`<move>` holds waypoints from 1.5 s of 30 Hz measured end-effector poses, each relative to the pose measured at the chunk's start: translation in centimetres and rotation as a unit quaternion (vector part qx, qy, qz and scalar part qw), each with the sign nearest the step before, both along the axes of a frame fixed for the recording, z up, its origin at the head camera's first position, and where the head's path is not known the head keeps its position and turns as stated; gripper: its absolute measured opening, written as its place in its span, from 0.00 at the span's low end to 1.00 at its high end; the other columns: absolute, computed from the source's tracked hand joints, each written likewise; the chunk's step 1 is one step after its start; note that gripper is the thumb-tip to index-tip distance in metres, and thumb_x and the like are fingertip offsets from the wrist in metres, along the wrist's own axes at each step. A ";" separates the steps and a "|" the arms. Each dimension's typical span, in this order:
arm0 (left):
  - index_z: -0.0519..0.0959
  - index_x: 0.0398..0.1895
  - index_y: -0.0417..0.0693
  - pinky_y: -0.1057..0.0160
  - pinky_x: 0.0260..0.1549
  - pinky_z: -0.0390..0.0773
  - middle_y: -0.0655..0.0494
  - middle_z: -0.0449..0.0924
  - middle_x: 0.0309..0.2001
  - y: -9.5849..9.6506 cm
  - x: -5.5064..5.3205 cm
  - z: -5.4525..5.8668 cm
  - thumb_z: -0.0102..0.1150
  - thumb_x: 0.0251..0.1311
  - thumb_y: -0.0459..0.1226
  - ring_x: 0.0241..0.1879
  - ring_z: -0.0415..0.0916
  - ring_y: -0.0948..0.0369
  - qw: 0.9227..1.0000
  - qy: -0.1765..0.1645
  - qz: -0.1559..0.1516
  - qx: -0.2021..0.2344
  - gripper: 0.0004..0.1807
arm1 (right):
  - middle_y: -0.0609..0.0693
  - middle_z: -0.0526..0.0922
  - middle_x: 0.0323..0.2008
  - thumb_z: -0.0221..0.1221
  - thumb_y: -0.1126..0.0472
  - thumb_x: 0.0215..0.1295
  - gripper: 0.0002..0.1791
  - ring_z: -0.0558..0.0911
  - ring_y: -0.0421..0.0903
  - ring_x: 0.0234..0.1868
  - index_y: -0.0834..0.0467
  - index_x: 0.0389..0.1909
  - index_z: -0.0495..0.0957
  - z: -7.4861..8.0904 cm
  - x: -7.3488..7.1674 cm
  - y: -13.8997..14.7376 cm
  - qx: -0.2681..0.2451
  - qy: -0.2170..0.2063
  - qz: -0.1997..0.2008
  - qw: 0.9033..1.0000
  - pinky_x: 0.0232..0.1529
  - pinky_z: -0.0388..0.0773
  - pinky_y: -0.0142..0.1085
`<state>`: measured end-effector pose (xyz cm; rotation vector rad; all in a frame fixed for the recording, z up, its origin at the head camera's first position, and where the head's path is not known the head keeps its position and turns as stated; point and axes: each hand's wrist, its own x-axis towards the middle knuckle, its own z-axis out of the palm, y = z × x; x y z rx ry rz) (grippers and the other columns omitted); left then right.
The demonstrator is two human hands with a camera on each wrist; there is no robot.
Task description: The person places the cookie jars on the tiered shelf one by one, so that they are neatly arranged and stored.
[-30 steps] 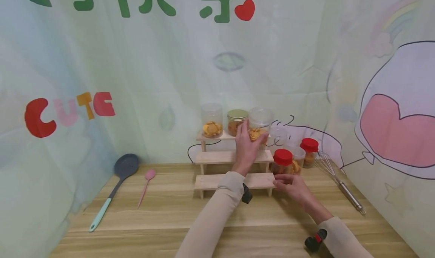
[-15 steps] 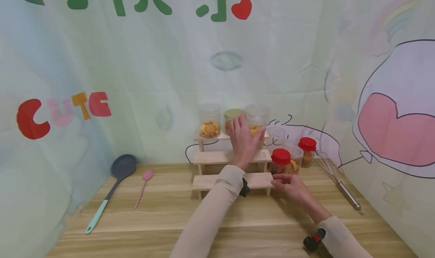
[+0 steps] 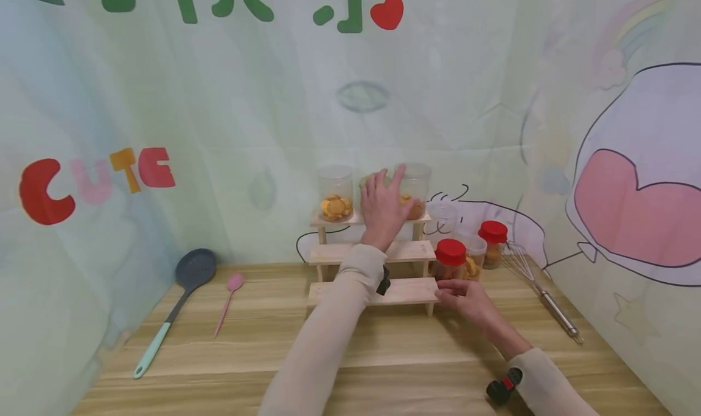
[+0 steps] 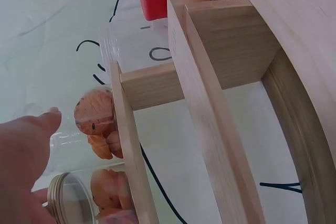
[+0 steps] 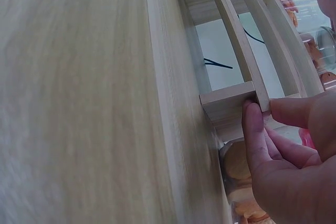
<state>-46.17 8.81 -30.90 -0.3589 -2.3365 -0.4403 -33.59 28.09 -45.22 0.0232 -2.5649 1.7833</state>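
A three-step wooden display rack [image 3: 328,253] stands against the back wall. My left hand [image 3: 381,209] is at its top step with fingers spread, in front of a gold-lidded jar [image 4: 71,203] of cookies and beside a clear cookie jar [image 3: 419,182]. The left wrist view shows the thumb apart from the jars and a finger by the gold lid; contact is unclear. Another clear cookie jar [image 3: 336,200] occupies the top step's left end. Down at the lowest step, my right hand [image 3: 472,306] pinches the right end of the board between thumb and fingers.
Right of the rack stand two red-lidded jars, one nearer [image 3: 451,255] and one farther [image 3: 493,239], with a clear jar [image 3: 475,252] between. A whisk [image 3: 553,306] lies at far right. On the left lie a skimmer [image 3: 186,294] and a small pink spoon [image 3: 232,288].
My left hand has shifted up and left along the top step, from the right-hand clear jar to in front of the gold-lidded one. My right hand keeps its pinch on the board.
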 end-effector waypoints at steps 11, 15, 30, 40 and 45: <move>0.63 0.84 0.66 0.50 0.74 0.71 0.53 0.80 0.71 -0.4 -0.3 0.6 0.68 0.70 0.59 0.70 0.72 0.50 1.000 -0.028 -0.004 -0.008 0.43 | 0.62 0.90 0.53 0.66 0.60 0.77 0.24 0.88 0.44 0.47 0.72 0.64 0.79 0.1 -0.2 -0.5 0.004 0.000 0.003 1.000 0.48 0.85 0.32; 0.62 0.85 0.67 0.51 0.71 0.73 0.53 0.80 0.70 -0.5 -0.2 0.7 0.66 0.71 0.61 0.69 0.73 0.51 0.999 -0.033 0.012 -0.024 0.43 | 0.62 0.90 0.53 0.66 0.60 0.77 0.23 0.89 0.44 0.47 0.71 0.64 0.80 0.0 -0.2 -0.6 -0.005 -0.004 0.003 1.000 0.49 0.86 0.32; 0.61 0.86 0.65 0.52 0.69 0.74 0.55 0.81 0.67 -0.2 -0.5 0.3 0.66 0.71 0.61 0.68 0.73 0.51 0.999 -0.014 0.020 -0.031 0.44 | 0.61 0.90 0.51 0.65 0.60 0.77 0.23 0.88 0.44 0.46 0.72 0.64 0.79 0.1 -0.1 -0.4 0.000 -0.002 0.001 1.000 0.48 0.86 0.32; 0.56 0.88 0.58 0.51 0.76 0.69 0.52 0.78 0.72 -1.0 0.5 -0.7 0.68 0.72 0.56 0.73 0.69 0.51 0.998 0.033 -0.055 0.010 0.48 | 0.59 0.90 0.51 0.66 0.60 0.77 0.24 0.87 0.45 0.47 0.71 0.65 0.79 -0.2 -0.2 0.0 0.004 -0.006 0.000 1.000 0.49 0.86 0.34; 0.69 0.78 0.51 0.54 0.68 0.76 0.51 0.80 0.66 -1.7 2.9 -2.1 0.69 0.73 0.49 0.67 0.72 0.52 0.986 0.088 -0.133 0.054 0.36 | 0.59 0.90 0.52 0.66 0.59 0.77 0.24 0.88 0.44 0.47 0.71 0.65 0.79 -0.2 -0.3 0.1 0.008 -0.006 -0.003 1.000 0.50 0.86 0.35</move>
